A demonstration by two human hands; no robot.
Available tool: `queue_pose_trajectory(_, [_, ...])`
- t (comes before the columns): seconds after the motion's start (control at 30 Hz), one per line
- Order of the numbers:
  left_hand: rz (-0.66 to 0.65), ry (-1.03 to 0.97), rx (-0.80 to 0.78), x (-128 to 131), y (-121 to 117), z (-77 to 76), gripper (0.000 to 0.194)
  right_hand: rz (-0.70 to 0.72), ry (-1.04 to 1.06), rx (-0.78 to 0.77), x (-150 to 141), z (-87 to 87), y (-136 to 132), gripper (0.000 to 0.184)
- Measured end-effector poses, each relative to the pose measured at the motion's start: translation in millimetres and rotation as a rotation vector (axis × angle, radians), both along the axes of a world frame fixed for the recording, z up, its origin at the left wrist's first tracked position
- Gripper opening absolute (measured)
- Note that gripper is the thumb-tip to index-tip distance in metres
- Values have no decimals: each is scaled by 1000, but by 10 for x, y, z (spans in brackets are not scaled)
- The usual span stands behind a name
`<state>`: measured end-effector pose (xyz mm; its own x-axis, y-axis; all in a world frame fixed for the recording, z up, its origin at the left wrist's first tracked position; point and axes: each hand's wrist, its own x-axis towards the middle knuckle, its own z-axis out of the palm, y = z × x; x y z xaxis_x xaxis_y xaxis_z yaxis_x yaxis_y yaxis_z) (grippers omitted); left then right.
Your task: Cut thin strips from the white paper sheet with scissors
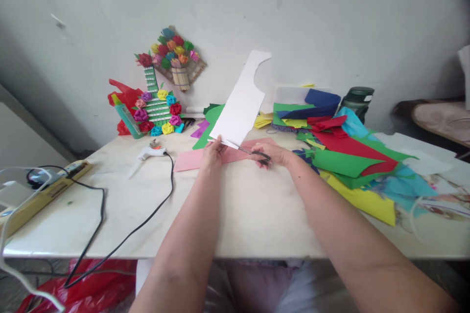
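My left hand (213,151) pinches the lower left corner of a white sheet of paper (238,107), which stands tilted up and has a curved notch in its right edge. In my right hand (267,152) is a pair of scissors (261,155) with dark handles. Their blades lie at the bottom edge of the white sheet, where a thin strip seems partly separated. Beneath both hands a pink sheet of paper (187,160) lies flat on the table.
A white glue gun (152,153) with a black cord lies left, near a yellow power strip (44,198). A glue bottle (127,117) and a paper-flower guitar (158,107) stand behind. Coloured paper (345,161) is heaped right, by a dark green bottle (358,100).
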<state>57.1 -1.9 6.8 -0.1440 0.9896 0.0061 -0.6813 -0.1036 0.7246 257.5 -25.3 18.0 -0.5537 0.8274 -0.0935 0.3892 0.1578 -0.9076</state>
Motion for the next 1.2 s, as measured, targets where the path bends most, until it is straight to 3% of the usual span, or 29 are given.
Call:
queue_pose_trajectory(0.43, [-53,22,10,-47,35,-48,5,14,-18,24,-3,15,-14,35])
queue_pose_trajectory(1.2, [-26,21,-63,-39,6,14,2,21,-72,72,-45,43,-43,39])
